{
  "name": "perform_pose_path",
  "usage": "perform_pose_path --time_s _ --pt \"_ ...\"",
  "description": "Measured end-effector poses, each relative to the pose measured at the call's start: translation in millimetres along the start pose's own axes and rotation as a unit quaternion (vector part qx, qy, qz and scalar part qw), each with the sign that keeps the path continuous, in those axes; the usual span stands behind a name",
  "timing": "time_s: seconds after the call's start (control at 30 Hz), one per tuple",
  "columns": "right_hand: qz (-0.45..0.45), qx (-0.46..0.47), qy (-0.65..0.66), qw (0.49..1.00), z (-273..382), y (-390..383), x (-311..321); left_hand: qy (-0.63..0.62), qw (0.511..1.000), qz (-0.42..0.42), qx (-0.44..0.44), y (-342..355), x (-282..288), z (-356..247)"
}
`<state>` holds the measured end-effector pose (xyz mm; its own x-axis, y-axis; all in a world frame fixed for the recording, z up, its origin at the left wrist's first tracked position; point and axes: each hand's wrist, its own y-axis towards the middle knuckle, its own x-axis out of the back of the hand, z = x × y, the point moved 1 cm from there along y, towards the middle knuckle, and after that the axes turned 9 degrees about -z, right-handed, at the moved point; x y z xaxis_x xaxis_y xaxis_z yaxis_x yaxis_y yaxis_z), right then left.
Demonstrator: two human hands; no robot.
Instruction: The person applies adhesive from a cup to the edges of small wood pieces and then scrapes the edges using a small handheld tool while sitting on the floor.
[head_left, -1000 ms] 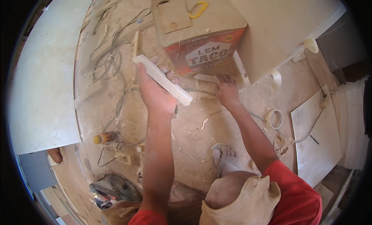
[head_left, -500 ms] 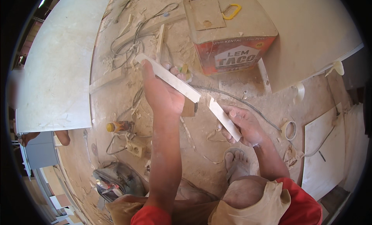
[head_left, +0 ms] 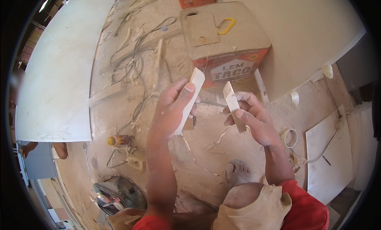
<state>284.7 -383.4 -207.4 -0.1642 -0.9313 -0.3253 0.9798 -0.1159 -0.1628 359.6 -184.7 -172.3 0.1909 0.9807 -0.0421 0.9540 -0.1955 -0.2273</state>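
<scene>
My left hand point(head_left: 172, 105) grips a long, pale strip of wood point(head_left: 189, 101), the thumb lying along its face and the fingers behind. The strip tilts, with its upper end rounded off. A shorter pale strip point(head_left: 235, 107) is pinched between the thumb and fingers of my right hand point(head_left: 254, 118); its upper end is cut to a slanted point. The two pieces are held apart, both above the dusty floor. Beyond them stands a large red and tan can point(head_left: 230, 67) with a yellow handle point(head_left: 226, 26) on its top.
A pale board point(head_left: 59, 71) stretches along the left, and another large panel point(head_left: 301, 43) stands at the right. Cables point(head_left: 135, 63), wood offcuts point(head_left: 158, 63), a yellow-capped bottle point(head_left: 119, 140), a power socket point(head_left: 137, 160), a dark bag point(head_left: 119, 194) and a tape roll point(head_left: 290, 138) lie about.
The long strip has swung from a sideways slant to a steep upright tilt. The short strip has turned steeper and risen slightly, moving a little farther from the long one.
</scene>
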Motion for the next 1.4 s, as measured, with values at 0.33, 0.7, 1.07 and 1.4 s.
perform_pose_path --time_s 0.33,0.7,1.07,1.4 --pt "-0.04 -0.071 -0.072 0.994 -13 8 2 0.142 0.985 0.096 -0.01 -7 -38 14" --pt "0.074 -0.016 -0.159 0.984 10 0 26 0.305 0.923 0.222 0.071 -8 -11 -36" --pt "0.168 0.337 -0.376 0.846 25 1 6 0.192 0.894 0.305 0.265 -43 12 -49" --pt "0.219 0.396 -0.416 0.789 33 4 -5 0.156 0.904 0.311 0.247 -51 24 -26"
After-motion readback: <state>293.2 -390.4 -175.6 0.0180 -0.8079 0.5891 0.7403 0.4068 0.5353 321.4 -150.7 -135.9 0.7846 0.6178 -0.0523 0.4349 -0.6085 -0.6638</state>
